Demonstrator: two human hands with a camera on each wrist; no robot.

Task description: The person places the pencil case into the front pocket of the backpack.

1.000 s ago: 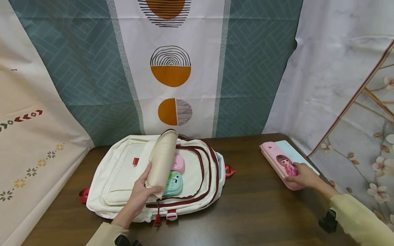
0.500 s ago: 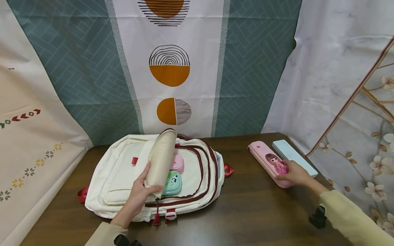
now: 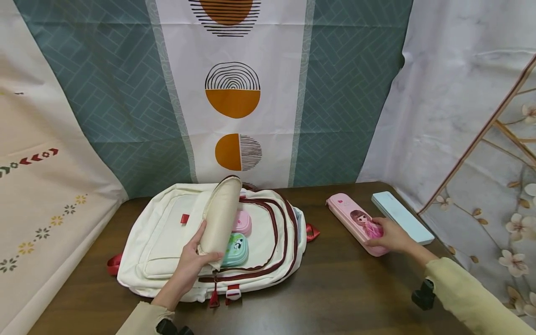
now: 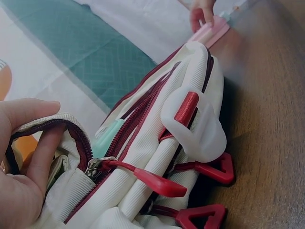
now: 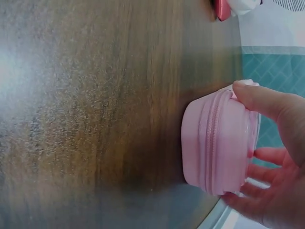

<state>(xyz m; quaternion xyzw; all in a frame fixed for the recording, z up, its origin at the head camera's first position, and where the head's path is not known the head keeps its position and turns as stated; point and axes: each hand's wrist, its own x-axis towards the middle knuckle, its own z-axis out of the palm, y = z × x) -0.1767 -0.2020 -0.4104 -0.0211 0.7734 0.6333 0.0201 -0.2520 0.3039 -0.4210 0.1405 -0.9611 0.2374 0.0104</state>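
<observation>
A white backpack (image 3: 165,232) with dark red zips lies on the table at the left in the head view. My left hand (image 3: 188,263) pinches the edge of its front pocket flap (image 3: 221,211) and holds it folded back. Inside the pocket sit a small pink case (image 3: 242,222) and a small green case (image 3: 237,251) with a panda picture, both partly covered by the flap. At the right, my right hand (image 3: 391,236) grips the near end of a long pink pencil case (image 3: 347,211) printed with a doll. Its zipped side (image 5: 214,138) shows in the right wrist view.
A light blue box (image 3: 402,216) lies to the right of the pencil case, near the table's right edge. Brown wooden table (image 3: 318,284) spans the space between backpack and pencil case. Patterned cloths (image 3: 347,93) hang behind and at the sides.
My right hand has moved left with the pink pencil case, away from the light blue box, which now shows more fully. The left hand and the flap have stayed in place.
</observation>
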